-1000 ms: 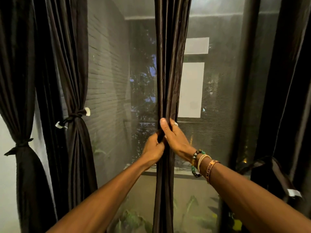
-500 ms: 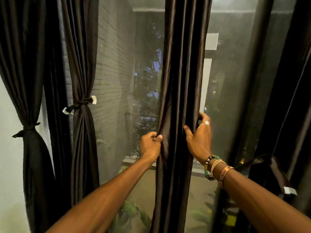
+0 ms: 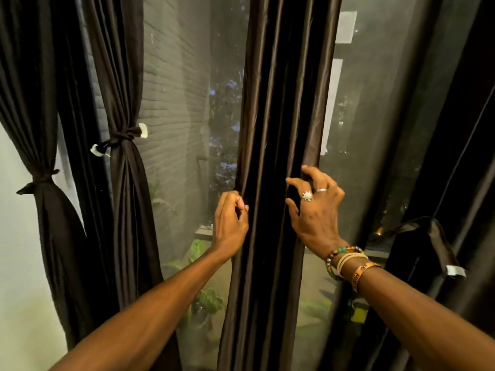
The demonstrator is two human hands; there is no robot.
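Long dark brown satin curtain panel (image 3: 278, 162) hangs centre, in front of the window glass (image 3: 184, 129). Left hand (image 3: 231, 220) pinches its left edge, fingers curled. Right hand (image 3: 314, 210), fingers spread and hooked, grips folds at its right edge. Two tied-back dark curtains (image 3: 126, 167) hang left.

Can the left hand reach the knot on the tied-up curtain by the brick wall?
Probably, but not right now: the left hand pinches the edge of the hanging dark brown satin curtain. Nothing stands between it and the dark knotted fabric tie.
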